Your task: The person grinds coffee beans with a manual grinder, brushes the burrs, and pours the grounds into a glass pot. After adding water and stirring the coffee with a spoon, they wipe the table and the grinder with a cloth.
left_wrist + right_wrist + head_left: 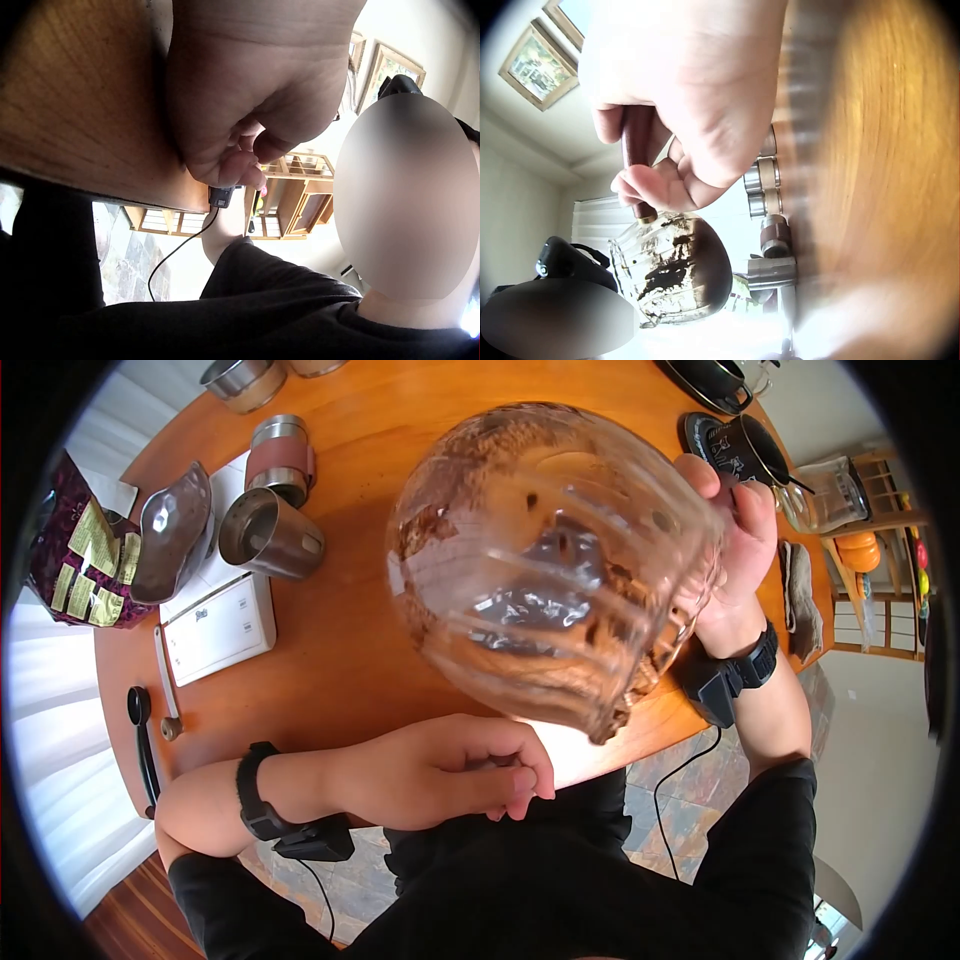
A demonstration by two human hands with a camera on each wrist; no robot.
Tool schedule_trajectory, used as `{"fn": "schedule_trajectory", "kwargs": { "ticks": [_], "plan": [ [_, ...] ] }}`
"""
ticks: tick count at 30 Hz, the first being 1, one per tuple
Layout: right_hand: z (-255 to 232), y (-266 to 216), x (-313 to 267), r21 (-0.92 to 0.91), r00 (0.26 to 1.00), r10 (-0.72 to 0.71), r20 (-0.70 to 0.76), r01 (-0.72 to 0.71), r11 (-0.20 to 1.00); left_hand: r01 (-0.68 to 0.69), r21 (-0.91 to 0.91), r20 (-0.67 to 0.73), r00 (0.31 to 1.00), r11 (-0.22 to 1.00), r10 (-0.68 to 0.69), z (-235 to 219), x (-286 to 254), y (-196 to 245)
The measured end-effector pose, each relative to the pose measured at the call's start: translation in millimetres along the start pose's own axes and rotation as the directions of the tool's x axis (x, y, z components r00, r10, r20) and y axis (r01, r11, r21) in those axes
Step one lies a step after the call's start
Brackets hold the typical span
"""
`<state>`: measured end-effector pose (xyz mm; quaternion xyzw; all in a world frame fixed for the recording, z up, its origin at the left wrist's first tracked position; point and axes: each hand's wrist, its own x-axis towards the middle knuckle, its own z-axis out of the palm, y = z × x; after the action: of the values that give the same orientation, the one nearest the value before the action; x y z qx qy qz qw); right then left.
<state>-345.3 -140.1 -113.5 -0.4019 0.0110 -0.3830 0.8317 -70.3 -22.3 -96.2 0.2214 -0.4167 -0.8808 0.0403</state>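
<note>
My right hand (pixel 735 545) grips the dark wooden handle (pixel 636 139) of a ribbed glass carafe (pixel 550 570), its fingers curled round it. The carafe is raised over the table close to the head camera and tilted. In the right wrist view, dark brown liquid (pixel 714 262) lies in the carafe and brown streaks coat its wall. My left hand (pixel 460 765) is at the table's front edge, below the carafe in the head view. Its fingers hang loosely curled, and nothing shows in them in the left wrist view.
On the wooden table (pixel 330 690), a white scale (pixel 220 630) stands at the left, near a metal cup (pixel 275 535), a banded canister (pixel 280 455) and a wavy dark dish (pixel 172 535). A black scoop (pixel 140 710) lies at the left edge. A black kettle (pixel 750 450) stands at the far right.
</note>
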Motion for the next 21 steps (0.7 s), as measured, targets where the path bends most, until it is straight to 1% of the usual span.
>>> {"fn": "schedule_trajectory", "kwargs": {
  "ticks": [2, 3, 6, 8, 10, 11, 13, 16, 17, 18, 19, 21],
  "plan": [
    [-2.0, -2.9, 1.2, 0.191, 0.996, 0.083, 0.013, -0.084, 0.978, -0.002, -0.025, 0.000, 1.000, 1.000, 0.002, 0.2, 0.3, 1.1],
    [4.2, -0.4, 3.7, 0.245, 0.997, 0.083, 0.011, -0.083, 0.966, 0.009, -0.016, 0.002, 1.000, 1.000, -0.009, -0.1, -0.4, 2.8],
    [4.8, 0.6, 4.6, 0.215, 0.997, 0.077, 0.018, -0.079, 0.973, 0.019, -0.024, 0.001, 1.000, 1.000, -0.019, 0.5, -0.7, 2.5],
    [0.9, -1.0, 2.2, 0.235, 0.996, 0.087, -0.002, -0.084, 0.969, 0.017, -0.042, -0.001, 1.000, 0.999, -0.017, 0.7, -0.5, 2.8],
    [-7.8, 2.0, -1.2, 0.073, 0.997, 0.065, -0.046, -0.062, 0.995, 0.019, -0.010, 0.001, 1.000, 1.000, -0.019, 0.6, -1.0, 4.7],
    [-6.6, 1.7, 0.2, 0.069, 0.997, 0.065, -0.045, -0.062, 0.996, 0.017, -0.007, 0.002, 1.000, 1.000, -0.017, 0.6, -1.0, 4.8],
    [-2.1, 1.2, 4.1, 0.155, 0.993, 0.065, 0.101, -0.080, 0.985, 0.002, 0.004, 0.005, 1.000, 1.000, -0.002, 0.4, -0.9, 3.3],
    [3.0, -1.3, 3.7, 0.178, 0.997, 0.027, 0.074, -0.040, 0.983, -0.019, 0.009, -0.011, 1.000, 1.000, 0.019, 1.4, -1.1, 0.0],
    [-1.7, -3.3, 3.4, 0.181, 0.992, 0.024, 0.121, -0.046, 0.982, -0.029, 0.024, -0.009, 1.000, 0.999, 0.030, 1.0, -1.1, -1.0],
    [-1.1, -4.4, 3.3, 0.164, 0.991, 0.024, 0.130, -0.045, 0.985, 0.004, -0.011, -0.013, 1.000, 1.000, -0.004, 0.7, -0.8, -2.0],
    [1.8, -5.6, 2.5, 0.175, 0.995, 0.016, 0.101, -0.033, 0.984, 0.036, -0.044, -0.015, 0.999, 0.998, -0.036, 0.9, -1.0, -2.2],
    [5.0, -9.3, 0.7, 0.209, 0.998, 0.017, 0.063, -0.030, 0.978, 0.019, -0.010, -0.024, 1.000, 1.000, -0.019, 3.1, -2.0, 1.3]
  ]
}}
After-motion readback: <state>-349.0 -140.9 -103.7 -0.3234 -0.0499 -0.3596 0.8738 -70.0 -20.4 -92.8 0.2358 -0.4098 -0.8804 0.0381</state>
